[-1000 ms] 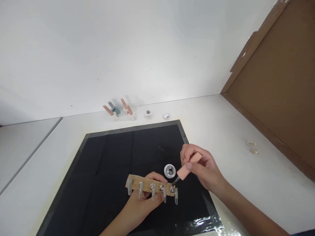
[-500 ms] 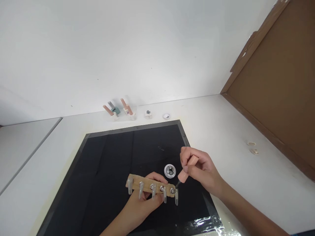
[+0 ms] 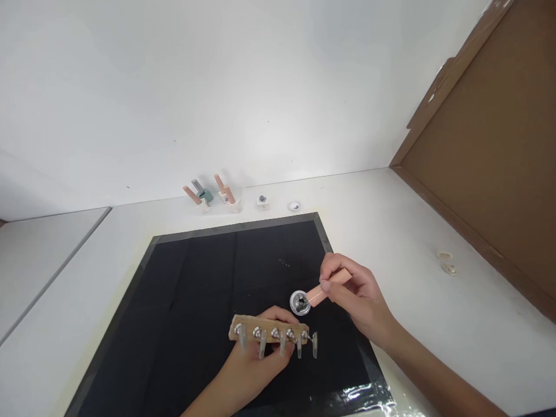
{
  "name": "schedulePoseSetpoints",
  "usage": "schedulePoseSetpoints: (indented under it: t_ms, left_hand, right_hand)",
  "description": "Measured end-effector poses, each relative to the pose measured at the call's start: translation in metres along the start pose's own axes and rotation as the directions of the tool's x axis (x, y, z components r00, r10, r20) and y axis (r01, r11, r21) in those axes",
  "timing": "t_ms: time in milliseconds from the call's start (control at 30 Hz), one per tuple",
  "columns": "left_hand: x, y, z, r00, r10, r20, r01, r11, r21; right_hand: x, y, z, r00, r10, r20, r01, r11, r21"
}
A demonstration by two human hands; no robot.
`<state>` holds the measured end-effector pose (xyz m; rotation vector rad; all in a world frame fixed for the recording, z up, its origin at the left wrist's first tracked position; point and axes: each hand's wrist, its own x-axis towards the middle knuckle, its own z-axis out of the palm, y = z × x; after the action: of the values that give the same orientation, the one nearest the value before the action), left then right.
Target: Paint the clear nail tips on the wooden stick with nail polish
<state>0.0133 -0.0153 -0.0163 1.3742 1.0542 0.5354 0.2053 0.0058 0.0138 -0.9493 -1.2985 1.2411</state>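
Observation:
My left hand (image 3: 254, 365) grips a wooden stick (image 3: 269, 328) that carries several clear false nail tips (image 3: 282, 343) on silver mounts. It holds the stick level over the black mat (image 3: 195, 289). My right hand (image 3: 358, 295) pinches a small pink-handled brush (image 3: 325, 288). The brush tip dips into a little round silver dish (image 3: 299, 302) that lies on the mat just beyond the stick's right end.
Along the back wall stand pink and teal bottles (image 3: 211, 194), a small jar (image 3: 262, 200) and a small lid (image 3: 294, 205). Two pale rings (image 3: 446, 260) lie on the white table at right. A brown cardboard panel (image 3: 490, 162) leans at the right.
My right hand lifted the brush off the rightmost nail tip and swung its tip up and left into the silver dish. The stick tilted slightly and shifted right in my left hand.

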Motion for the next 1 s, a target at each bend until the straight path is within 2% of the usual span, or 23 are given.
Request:
schedulePoseSetpoints:
  t_ms: [367,633,1000]
  left_hand:
    - [0.000,-0.003,0.000,0.999,-0.038,-0.007,0.038,0.999,-0.009]
    - [0.000,0.006,0.001,0.998,-0.059,-0.002,0.058,0.996,-0.060]
    - [-0.001,0.008,0.003,0.995,-0.101,-0.011,0.101,0.995,-0.006]
  right_hand:
    - [0.001,0.001,-0.001,1.000,0.015,0.000,-0.015,1.000,-0.006]
    - [0.001,0.001,-0.001,1.000,0.021,0.000,-0.021,1.000,-0.021]
    - [0.000,-0.002,-0.001,1.000,0.005,0.000,-0.005,0.999,-0.031]
